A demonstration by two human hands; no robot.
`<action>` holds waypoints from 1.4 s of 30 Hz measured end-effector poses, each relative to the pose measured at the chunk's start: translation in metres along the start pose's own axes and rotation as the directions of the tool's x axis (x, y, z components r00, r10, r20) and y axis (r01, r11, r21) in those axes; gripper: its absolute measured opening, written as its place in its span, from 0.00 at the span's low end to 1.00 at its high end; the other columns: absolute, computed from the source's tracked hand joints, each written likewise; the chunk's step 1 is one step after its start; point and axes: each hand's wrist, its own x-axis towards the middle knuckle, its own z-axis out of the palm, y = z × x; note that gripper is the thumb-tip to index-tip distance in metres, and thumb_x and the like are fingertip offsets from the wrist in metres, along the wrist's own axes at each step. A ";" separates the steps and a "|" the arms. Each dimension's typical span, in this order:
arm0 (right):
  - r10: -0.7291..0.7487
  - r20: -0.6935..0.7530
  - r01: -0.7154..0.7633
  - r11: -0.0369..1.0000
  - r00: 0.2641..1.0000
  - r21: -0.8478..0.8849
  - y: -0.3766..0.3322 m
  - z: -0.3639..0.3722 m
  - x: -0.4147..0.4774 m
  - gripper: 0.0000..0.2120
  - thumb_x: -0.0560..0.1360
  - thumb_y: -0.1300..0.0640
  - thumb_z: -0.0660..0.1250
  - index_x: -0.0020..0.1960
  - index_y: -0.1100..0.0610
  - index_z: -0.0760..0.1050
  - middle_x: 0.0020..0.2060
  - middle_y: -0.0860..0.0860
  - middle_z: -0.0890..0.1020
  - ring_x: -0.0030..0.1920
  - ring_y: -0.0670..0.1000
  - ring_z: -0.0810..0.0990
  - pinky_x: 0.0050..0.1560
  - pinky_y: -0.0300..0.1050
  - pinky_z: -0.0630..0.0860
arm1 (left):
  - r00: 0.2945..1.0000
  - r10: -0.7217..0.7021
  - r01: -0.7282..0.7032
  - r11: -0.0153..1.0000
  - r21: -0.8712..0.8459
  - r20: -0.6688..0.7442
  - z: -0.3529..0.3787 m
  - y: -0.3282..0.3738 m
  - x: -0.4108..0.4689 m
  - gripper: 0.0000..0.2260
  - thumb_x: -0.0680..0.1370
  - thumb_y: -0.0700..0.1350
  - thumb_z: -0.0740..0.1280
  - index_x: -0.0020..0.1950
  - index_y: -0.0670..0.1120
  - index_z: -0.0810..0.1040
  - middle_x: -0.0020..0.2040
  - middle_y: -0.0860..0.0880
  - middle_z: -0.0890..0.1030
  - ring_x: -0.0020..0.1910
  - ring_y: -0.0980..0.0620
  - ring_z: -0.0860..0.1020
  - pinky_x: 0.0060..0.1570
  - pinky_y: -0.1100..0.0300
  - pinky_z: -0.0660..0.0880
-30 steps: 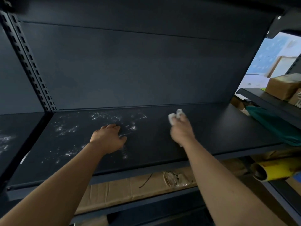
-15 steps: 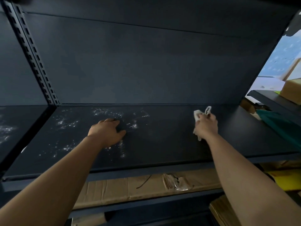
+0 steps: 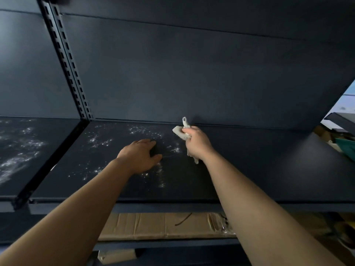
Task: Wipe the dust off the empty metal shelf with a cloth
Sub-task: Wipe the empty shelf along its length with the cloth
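Right hand (image 3: 197, 144) around cloth (image 3: 179, 131)

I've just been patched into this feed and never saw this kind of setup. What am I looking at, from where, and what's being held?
No machine here: a person's two bare arms, filmed by a wide-angle camera on their head, looking forward and down. The dark metal shelf is speckled with white dust patches on its left part; the right part looks clean. The right hand grips a crumpled pale cloth near the back wall. The left hand rests open and flat on the shelf. Flattened brown cardboard lies on the level below.
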 end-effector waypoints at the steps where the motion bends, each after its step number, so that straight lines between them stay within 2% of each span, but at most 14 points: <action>1: 0.036 -0.060 -0.031 0.996 0.998 0.079 0.003 -0.004 -0.002 0.24 0.72 0.68 0.59 0.66 0.55 0.73 0.68 0.53 0.70 0.64 0.56 0.72 0.60 0.43 0.69 | 1.000 -0.005 0.005 1.000 -0.021 -0.013 -0.004 -0.007 0.000 0.32 0.76 0.64 0.57 0.77 0.52 0.56 0.77 0.51 0.59 0.74 0.47 0.61 0.71 0.49 0.62; 5: 0.351 -0.298 -0.354 0.934 0.888 0.044 0.051 -0.032 0.001 0.25 0.70 0.65 0.64 0.66 0.54 0.72 0.67 0.57 0.69 0.62 0.59 0.73 0.59 0.45 0.72 | 0.996 -0.064 0.066 0.997 0.036 -0.057 -0.019 -0.039 -0.006 0.33 0.77 0.63 0.57 0.77 0.51 0.55 0.77 0.50 0.59 0.75 0.47 0.60 0.72 0.50 0.62; 9: 0.418 -0.202 -0.441 0.893 0.886 -0.089 0.069 -0.035 0.014 0.21 0.73 0.62 0.59 0.66 0.59 0.69 0.68 0.59 0.67 0.65 0.59 0.69 0.61 0.48 0.69 | 0.993 -0.110 0.112 0.989 0.093 -0.032 -0.021 -0.060 -0.011 0.33 0.77 0.63 0.57 0.77 0.50 0.55 0.77 0.50 0.59 0.75 0.47 0.60 0.72 0.50 0.61; 12: 0.445 -0.084 -0.453 0.875 0.892 -0.170 0.049 -0.018 0.031 0.31 0.70 0.68 0.63 0.72 0.57 0.61 0.72 0.52 0.60 0.59 0.58 0.73 0.44 0.46 0.77 | 0.990 -0.138 0.139 0.988 0.064 -0.018 -0.022 -0.073 -0.014 0.33 0.76 0.64 0.57 0.77 0.50 0.56 0.77 0.50 0.58 0.75 0.46 0.59 0.72 0.50 0.61; 18: 0.245 0.024 -0.228 0.930 0.969 -0.287 -0.013 0.018 0.036 0.25 0.71 0.67 0.60 0.68 0.58 0.67 0.72 0.59 0.62 0.69 0.60 0.65 0.62 0.47 0.69 | 0.994 -0.110 0.111 0.992 0.060 -0.011 -0.024 -0.089 -0.017 0.32 0.77 0.64 0.56 0.76 0.50 0.57 0.78 0.51 0.57 0.76 0.47 0.57 0.72 0.50 0.59; 23: -0.060 0.180 0.091 0.980 0.982 -0.174 -0.082 0.052 0.022 0.25 0.73 0.68 0.60 0.68 0.55 0.70 0.72 0.54 0.66 0.68 0.55 0.69 0.60 0.44 0.70 | 0.998 -0.063 0.062 0.995 0.072 0.020 -0.028 -0.092 -0.018 0.31 0.77 0.63 0.56 0.77 0.50 0.57 0.78 0.50 0.56 0.76 0.47 0.57 0.72 0.50 0.59; 25: -0.076 0.222 0.076 0.997 0.972 0.008 -0.105 0.052 0.012 0.24 0.75 0.67 0.57 0.68 0.54 0.71 0.59 0.49 0.79 0.55 0.47 0.79 0.49 0.36 0.74 | 0.998 -0.044 0.041 0.997 0.064 0.033 -0.030 -0.097 -0.022 0.31 0.77 0.62 0.56 0.77 0.50 0.56 0.78 0.50 0.56 0.76 0.47 0.57 0.72 0.49 0.60; 26: -0.045 0.236 0.017 0.993 0.971 0.120 -0.112 0.048 0.007 0.22 0.76 0.65 0.57 0.67 0.52 0.73 0.44 0.43 0.83 0.40 0.41 0.81 0.37 0.30 0.74 | 0.999 -0.037 0.035 0.997 0.063 0.034 -0.031 -0.100 -0.023 0.31 0.78 0.62 0.56 0.77 0.50 0.56 0.78 0.50 0.56 0.76 0.47 0.57 0.72 0.49 0.60; 27: -0.029 0.221 -0.018 0.978 0.975 0.207 -0.114 0.041 0.002 0.20 0.77 0.62 0.58 0.66 0.49 0.74 0.29 0.39 0.80 0.28 0.39 0.78 0.28 0.28 0.70 | 0.999 -0.030 0.028 0.998 0.062 0.032 -0.032 -0.105 -0.025 0.30 0.78 0.62 0.55 0.77 0.50 0.56 0.78 0.50 0.56 0.76 0.47 0.57 0.72 0.50 0.60; 29: 0.033 0.137 -0.075 0.946 0.990 0.314 -0.108 0.022 -0.008 0.14 0.77 0.54 0.61 0.60 0.44 0.76 0.20 0.46 0.76 0.19 0.44 0.73 0.20 0.36 0.68 | 1.000 -0.008 0.007 0.998 0.058 0.029 -0.033 -0.113 -0.029 0.30 0.79 0.61 0.54 0.77 0.50 0.55 0.78 0.51 0.56 0.76 0.48 0.56 0.72 0.50 0.59; 32: 0.199 -0.080 -0.170 0.946 0.977 0.277 -0.068 -0.015 -0.012 0.14 0.76 0.58 0.63 0.57 0.43 0.77 0.30 0.54 0.79 0.20 0.50 0.76 0.20 0.41 0.70 | 0.999 0.025 -0.027 0.998 0.053 0.037 -0.034 -0.122 -0.035 0.29 0.79 0.60 0.54 0.77 0.50 0.54 0.78 0.51 0.55 0.76 0.48 0.55 0.73 0.52 0.57; 35: 0.349 -0.055 -0.353 0.931 0.936 -0.099 -0.027 -0.028 -0.022 0.14 0.74 0.64 0.62 0.55 0.51 0.76 0.55 0.62 0.78 0.41 0.56 0.83 0.34 0.46 0.78 | 0.997 0.043 -0.048 0.995 0.087 0.064 -0.035 -0.126 -0.040 0.30 0.79 0.60 0.54 0.77 0.49 0.53 0.78 0.50 0.54 0.76 0.48 0.54 0.73 0.51 0.57; 38: 0.339 -0.057 -0.341 0.898 0.939 -0.278 -0.022 -0.004 -0.035 0.23 0.73 0.69 0.58 0.65 0.53 0.71 0.74 0.54 0.62 0.65 0.58 0.72 0.49 0.45 0.71 | 0.995 0.064 -0.072 0.992 0.105 0.077 -0.034 -0.128 -0.044 0.30 0.79 0.59 0.54 0.77 0.49 0.54 0.78 0.50 0.54 0.76 0.47 0.54 0.73 0.50 0.58; 42: 0.260 -0.046 -0.262 0.927 0.965 -0.270 -0.068 0.025 -0.044 0.26 0.75 0.68 0.56 0.70 0.51 0.67 0.76 0.50 0.60 0.70 0.56 0.66 0.59 0.49 0.71 | 0.994 0.083 -0.090 0.990 0.107 0.069 -0.032 -0.130 -0.044 0.29 0.79 0.59 0.53 0.77 0.48 0.54 0.78 0.49 0.54 0.76 0.47 0.54 0.72 0.49 0.59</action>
